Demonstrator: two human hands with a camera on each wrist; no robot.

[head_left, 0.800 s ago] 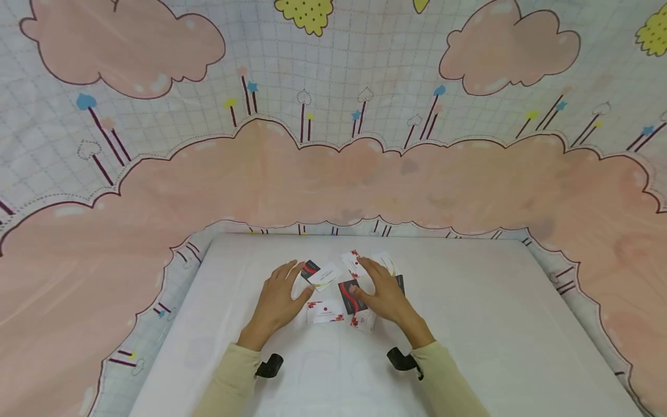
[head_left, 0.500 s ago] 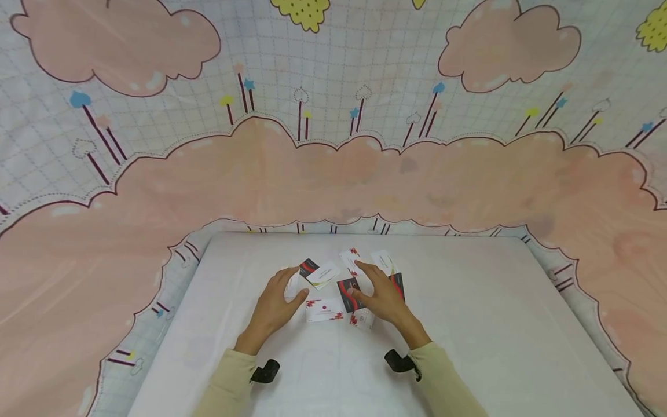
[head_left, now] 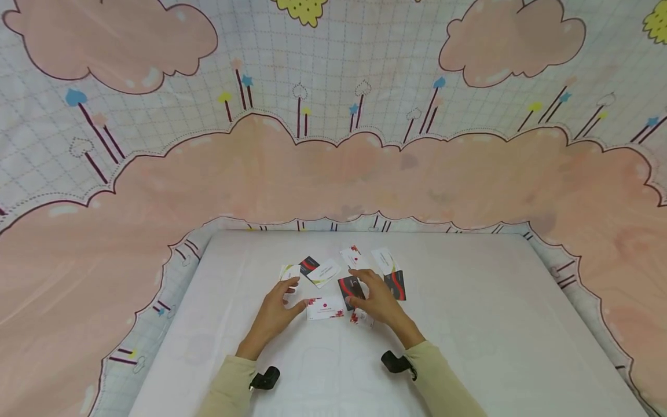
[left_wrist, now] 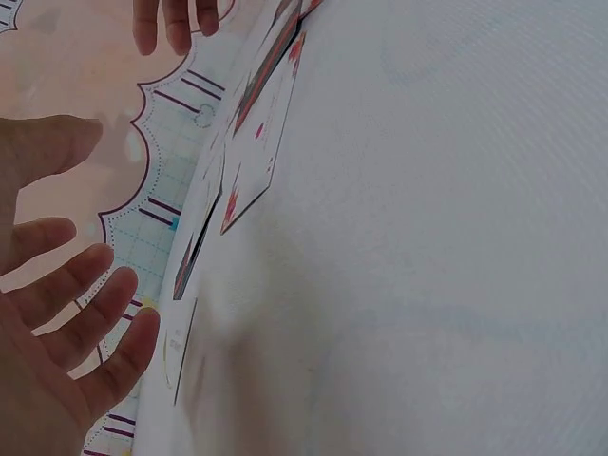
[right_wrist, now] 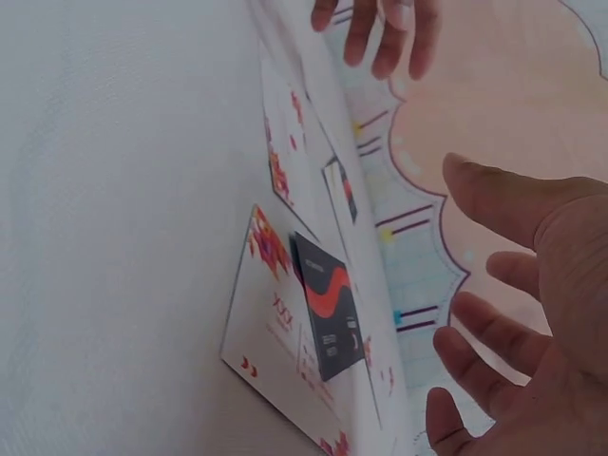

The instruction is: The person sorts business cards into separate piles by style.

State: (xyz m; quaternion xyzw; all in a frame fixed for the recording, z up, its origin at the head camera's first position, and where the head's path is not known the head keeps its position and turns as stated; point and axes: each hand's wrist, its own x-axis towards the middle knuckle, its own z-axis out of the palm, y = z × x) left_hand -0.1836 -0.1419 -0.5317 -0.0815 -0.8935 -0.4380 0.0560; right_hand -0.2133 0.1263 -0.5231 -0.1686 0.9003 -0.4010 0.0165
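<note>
A pale-gridded backdrop (head_left: 323,58) fills the far side, printed with peach clouds (head_left: 117,46), dotted yellow shapes (head_left: 302,8) and thin sticks (head_left: 98,134) with coloured tips. A scalloped peach band (head_left: 312,179) runs below and down both sides of a white-topped table (head_left: 479,324). The light is soft.

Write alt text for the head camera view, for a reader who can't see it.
A person's left hand and right hand, both holding nothing, are poised at a loose scatter of black and white cards on a white table. Behind it is a backdrop printed with pink clouds.
</note>
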